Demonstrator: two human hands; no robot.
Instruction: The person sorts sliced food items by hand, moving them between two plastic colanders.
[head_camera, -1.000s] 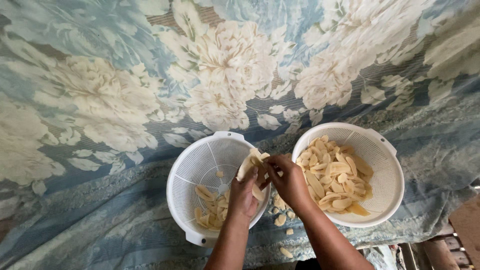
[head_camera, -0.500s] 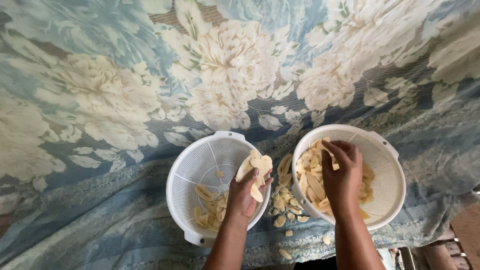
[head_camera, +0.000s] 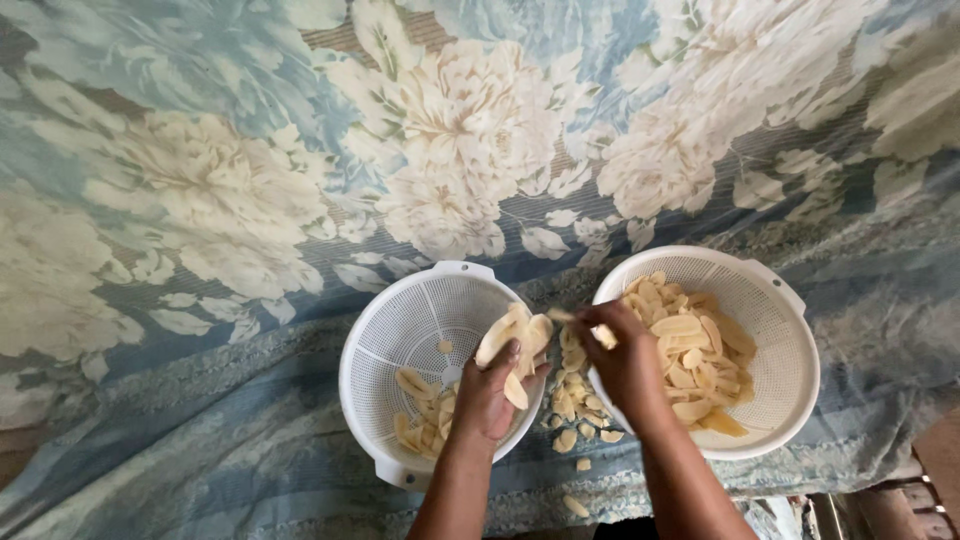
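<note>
Two white plastic colanders sit side by side on a floral cloth. The left colander (head_camera: 400, 330) holds a few pale yellow slices at its near side. The right colander (head_camera: 770, 300) is heaped with pale slices (head_camera: 690, 355). My left hand (head_camera: 490, 395) grips a small stack of slices (head_camera: 515, 340) over the left colander's right rim. My right hand (head_camera: 625, 360) pinches a single slice (head_camera: 603, 335) at the right colander's left rim, moving toward the stack.
Loose slices (head_camera: 570, 400) lie scattered on the cloth between the colanders and in front of them. The blue and cream floral cloth (head_camera: 250, 200) covers the whole surface. A dark edge shows at the bottom right corner.
My right hand went from the stack into the right colander, picked up a slice and has come back toward my left hand. My left hand has kept its stack.
</note>
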